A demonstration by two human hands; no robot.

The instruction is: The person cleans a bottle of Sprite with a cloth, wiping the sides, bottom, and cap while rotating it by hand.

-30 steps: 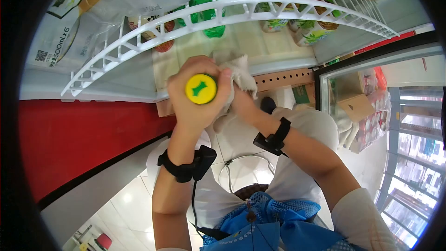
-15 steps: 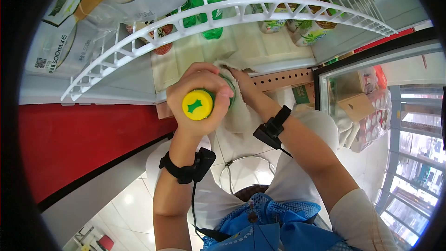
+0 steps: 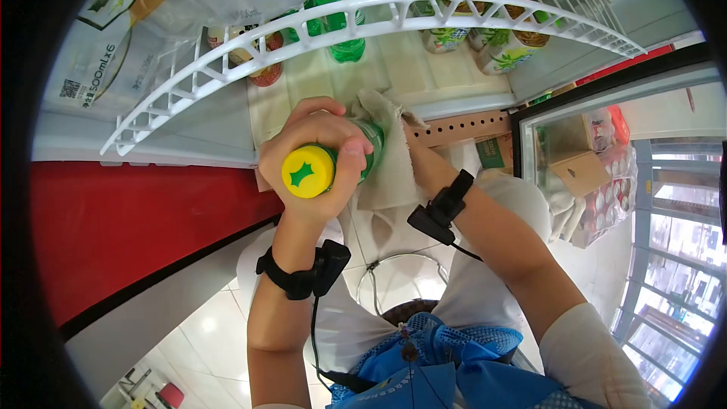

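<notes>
My left hand (image 3: pixel 314 140) is wrapped round the neck end of a green plastic bottle (image 3: pixel 372 142). Its yellow cap (image 3: pixel 309 170), marked with a green star-like shape, faces up toward me. The bottle's lower part tilts away to the right, against a pale cloth (image 3: pixel 390 163). Behind that cloth is my right hand (image 3: pixel 425 163), which holds it against the bottle; most of its fingers are hidden by the fabric.
A white wire shelf (image 3: pixel 363 26) curves across the cooler above my hands. Further in stand another green bottle (image 3: pixel 348 49), a red patterned container (image 3: pixel 265 72) and several green-capped drinks (image 3: pixel 447 38). An open glass door (image 3: pixel 530 136) is at right, a red panel (image 3: pixel 151 227) at left.
My left hand has shifted slightly left with the bottle, whose body now shows more. The cloth has spread out lower beside it, and my right hand sits a little further right.
</notes>
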